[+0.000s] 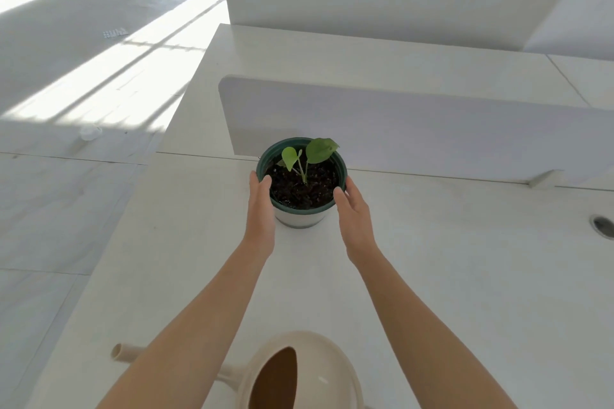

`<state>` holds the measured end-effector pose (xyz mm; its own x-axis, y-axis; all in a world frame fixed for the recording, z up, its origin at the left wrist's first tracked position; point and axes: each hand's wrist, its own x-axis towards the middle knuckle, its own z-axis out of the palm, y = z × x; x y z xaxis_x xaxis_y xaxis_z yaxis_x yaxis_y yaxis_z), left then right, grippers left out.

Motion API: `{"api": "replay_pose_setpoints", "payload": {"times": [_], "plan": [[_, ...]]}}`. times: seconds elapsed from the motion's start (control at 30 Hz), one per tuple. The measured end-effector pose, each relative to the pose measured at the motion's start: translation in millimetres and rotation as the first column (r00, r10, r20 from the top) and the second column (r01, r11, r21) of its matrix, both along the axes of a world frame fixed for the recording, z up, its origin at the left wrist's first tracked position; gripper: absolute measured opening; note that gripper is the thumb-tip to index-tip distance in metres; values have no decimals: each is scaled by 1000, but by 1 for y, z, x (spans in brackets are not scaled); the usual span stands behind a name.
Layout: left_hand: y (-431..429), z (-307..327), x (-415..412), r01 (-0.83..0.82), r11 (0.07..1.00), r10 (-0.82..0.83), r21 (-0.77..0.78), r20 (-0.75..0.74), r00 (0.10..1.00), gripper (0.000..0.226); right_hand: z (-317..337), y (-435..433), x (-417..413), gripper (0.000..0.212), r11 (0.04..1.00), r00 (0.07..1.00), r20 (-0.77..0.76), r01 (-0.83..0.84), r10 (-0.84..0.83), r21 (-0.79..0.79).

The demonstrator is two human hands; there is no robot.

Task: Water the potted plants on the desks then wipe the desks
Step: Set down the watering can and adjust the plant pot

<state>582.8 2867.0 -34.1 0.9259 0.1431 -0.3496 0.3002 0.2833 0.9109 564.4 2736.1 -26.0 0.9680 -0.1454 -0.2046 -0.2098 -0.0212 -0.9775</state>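
A small potted plant (303,189) with a dark green rim, white lower body, dark soil and two pale green leaves stands on the white desk (448,259), close to a low divider panel. My left hand (260,209) lies flat against the pot's left side and my right hand (354,212) against its right side, so both hands clasp the pot. A cream watering can (299,372) sits on the desk near the front edge, between my forearms, its spout pointing left and partly hidden by my left arm.
A white divider panel (415,129) runs across the desk just behind the pot. A round cable hole (602,225) lies at the right edge. The desk's left edge drops to a pale floor (66,176) with sunlit patches.
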Motion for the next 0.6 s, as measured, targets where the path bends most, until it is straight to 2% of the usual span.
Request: {"api": "replay_pose_setpoints", "payload": {"times": [0.17, 0.3, 0.4, 0.53, 0.6], "plan": [[-6, 4, -25, 20, 999, -20, 36, 2, 1000, 54, 12, -8, 15, 38, 1000, 999, -48, 13, -12, 14], [8, 2, -20, -32, 998, 33, 46, -25, 999, 54, 10, -10, 12, 48, 995, 993, -81, 92, -89, 32], [16, 2, 0, -19, 998, 20, 54, -18, 1000, 55, 6, 1, 3, 38, 998, 998, -37, 50, -49, 31], [4, 5, 2, 53, 996, -50, 72, -35, 998, 81, -4, 12, 5, 47, 999, 998, -41, 50, -51, -13], [-5, 6, -3, 27, 999, -26, 44, -28, 999, 79, -4, 10, 14, 48, 998, 997, -58, 50, -52, -37]]}}
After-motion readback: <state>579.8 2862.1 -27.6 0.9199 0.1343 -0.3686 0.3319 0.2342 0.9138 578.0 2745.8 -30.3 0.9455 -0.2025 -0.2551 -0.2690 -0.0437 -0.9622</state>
